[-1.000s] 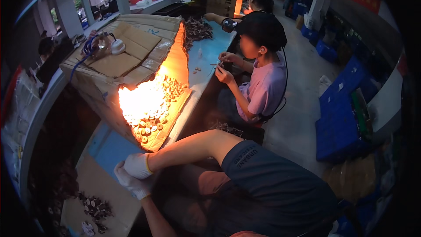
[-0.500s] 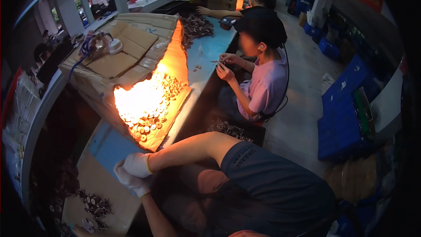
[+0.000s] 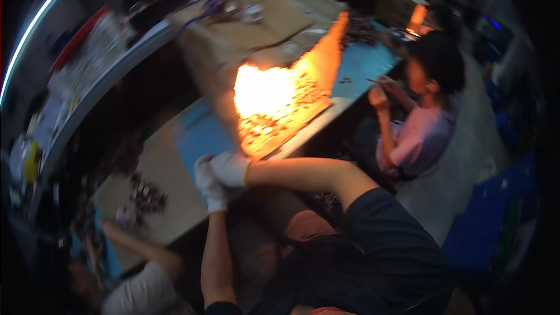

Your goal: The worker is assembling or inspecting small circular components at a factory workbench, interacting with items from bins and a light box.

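My left hand [image 3: 209, 185] and my right hand [image 3: 230, 169], both in white knit gloves, are pressed against each other at the front edge of the bench. Their fingers look curled in and closed. Whatever lies between them, if anything, is hidden. Just beyond them is the near corner of a cardboard box [image 3: 245, 23] lying with its open side toward the seats. Inside it, many small round pieces [image 3: 262, 128] are heaped under a glaring orange-white light. A blue mat [image 3: 204, 131] lies left of the box, next to my gloves.
A brown board [image 3: 169, 166] bears a pile of small dark parts [image 3: 146, 195]. At the lower left a co-worker's arm [image 3: 140, 245] reaches onto the bench. To my right sits a co-worker in a pink shirt [image 3: 423, 134]. Blue crates [image 3: 490, 221] stand along the right.
The view has swung left and blurred, so the bench appears farther right. A co-worker at the lower left has come into sight. My gloved hands remain together.
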`<action>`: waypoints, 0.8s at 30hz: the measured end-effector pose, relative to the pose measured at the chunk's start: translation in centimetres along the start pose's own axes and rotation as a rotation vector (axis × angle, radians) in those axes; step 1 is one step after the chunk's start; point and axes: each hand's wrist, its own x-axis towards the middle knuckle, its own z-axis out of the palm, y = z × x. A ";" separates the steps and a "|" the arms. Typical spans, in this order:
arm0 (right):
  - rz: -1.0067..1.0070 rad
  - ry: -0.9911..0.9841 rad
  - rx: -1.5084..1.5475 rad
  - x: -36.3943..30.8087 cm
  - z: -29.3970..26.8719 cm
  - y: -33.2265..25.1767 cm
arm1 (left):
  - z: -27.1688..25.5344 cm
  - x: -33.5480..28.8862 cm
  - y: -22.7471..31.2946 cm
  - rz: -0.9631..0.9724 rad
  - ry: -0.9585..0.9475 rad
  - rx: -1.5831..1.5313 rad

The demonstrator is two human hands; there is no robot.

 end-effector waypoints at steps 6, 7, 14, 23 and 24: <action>-0.219 0.205 0.119 -1.1 -2.7 2.2 | -4.4 -1.6 5.9 -0.422 0.082 -0.226; -0.035 -0.001 0.474 -1.4 -3.9 0.9 | -5.6 -2.4 6.2 -0.551 0.010 -0.314; -0.240 0.242 0.266 -4.6 -2.7 2.2 | -4.4 -5.0 6.1 -0.872 -0.447 -0.653; -0.043 0.011 0.391 -8.9 -3.9 1.0 | -3.1 -7.7 9.1 -0.564 -0.610 -0.165; 0.141 -0.038 0.575 -9.4 -3.3 0.6 | -2.8 -8.1 8.9 -0.401 -0.590 0.147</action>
